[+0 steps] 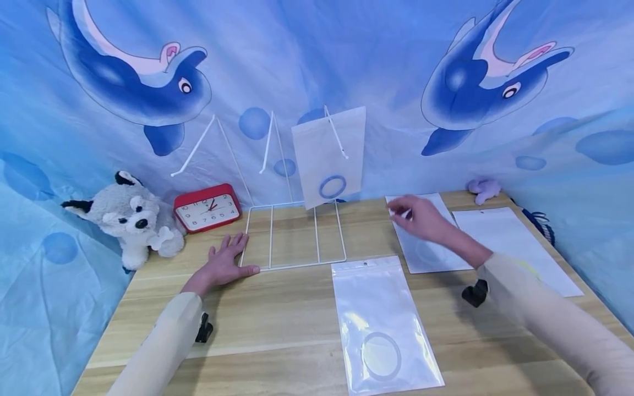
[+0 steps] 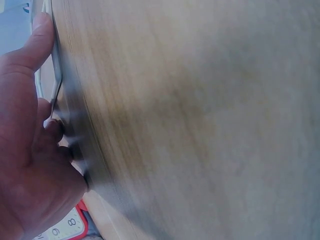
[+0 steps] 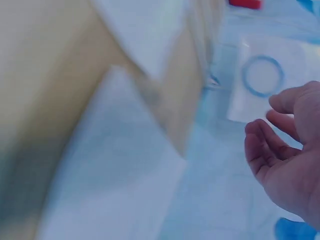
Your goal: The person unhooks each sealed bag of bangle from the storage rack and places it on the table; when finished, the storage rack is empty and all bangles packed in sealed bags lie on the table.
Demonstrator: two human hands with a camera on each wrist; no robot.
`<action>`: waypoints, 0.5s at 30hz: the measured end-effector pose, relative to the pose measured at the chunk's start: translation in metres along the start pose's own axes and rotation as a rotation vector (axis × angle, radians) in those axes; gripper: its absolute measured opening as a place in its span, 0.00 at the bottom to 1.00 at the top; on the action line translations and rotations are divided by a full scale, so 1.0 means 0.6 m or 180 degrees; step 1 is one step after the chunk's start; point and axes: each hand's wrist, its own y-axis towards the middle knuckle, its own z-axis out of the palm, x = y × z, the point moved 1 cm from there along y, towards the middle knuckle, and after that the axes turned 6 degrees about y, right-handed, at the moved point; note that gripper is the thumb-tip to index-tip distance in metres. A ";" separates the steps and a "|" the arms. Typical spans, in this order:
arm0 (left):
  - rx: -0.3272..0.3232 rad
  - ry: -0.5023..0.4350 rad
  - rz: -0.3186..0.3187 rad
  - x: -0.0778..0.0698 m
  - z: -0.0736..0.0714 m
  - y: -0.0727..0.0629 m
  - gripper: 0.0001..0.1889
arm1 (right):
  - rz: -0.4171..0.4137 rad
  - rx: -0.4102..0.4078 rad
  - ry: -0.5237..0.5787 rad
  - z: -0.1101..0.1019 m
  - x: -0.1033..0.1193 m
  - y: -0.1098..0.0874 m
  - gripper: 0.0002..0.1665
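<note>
A white wire display rack [image 1: 302, 265] with three upright hooks stands on the table. My left hand [image 1: 225, 261] rests on its front left corner, fingers spread over the side wire and thumb along the front wire. From the right hook hangs a white zip pouch [image 1: 317, 148] with a blue ring showing. My right hand [image 1: 421, 220] is raised, fingers loosely bent and holding nothing, above a second pouch [image 1: 416, 258]. Nearer me lies a shiny pouch [image 1: 371, 297] with a pale ring. Another pouch [image 1: 500, 242], with a yellow-green mark partly behind the sleeve, lies far right.
Behind the rack's left side stand a red clock [image 1: 208, 208] and a plush dog [image 1: 138, 220]. A small purple plush [image 1: 484, 190] sits at the back right. A blue dolphin-print cloth [image 1: 317, 55] hangs behind the wooden table [image 1: 277, 330].
</note>
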 end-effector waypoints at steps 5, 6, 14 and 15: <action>-0.0012 -0.0022 -0.0006 0.001 0.000 -0.002 0.57 | 0.0210 -0.0445 0.0298 -0.044 0.026 0.070 0.17; -0.0012 -0.0026 -0.0006 0.001 0.001 -0.002 0.57 | 0.0236 -0.0509 0.0349 -0.051 0.031 0.084 0.18; -0.0067 0.0020 0.0015 0.006 0.005 0.000 0.57 | 0.0382 -0.0850 0.0695 -0.092 0.070 0.180 0.24; -0.0071 0.0026 0.0020 0.006 0.006 0.001 0.57 | 0.0421 -0.0872 0.0707 -0.095 0.072 0.188 0.24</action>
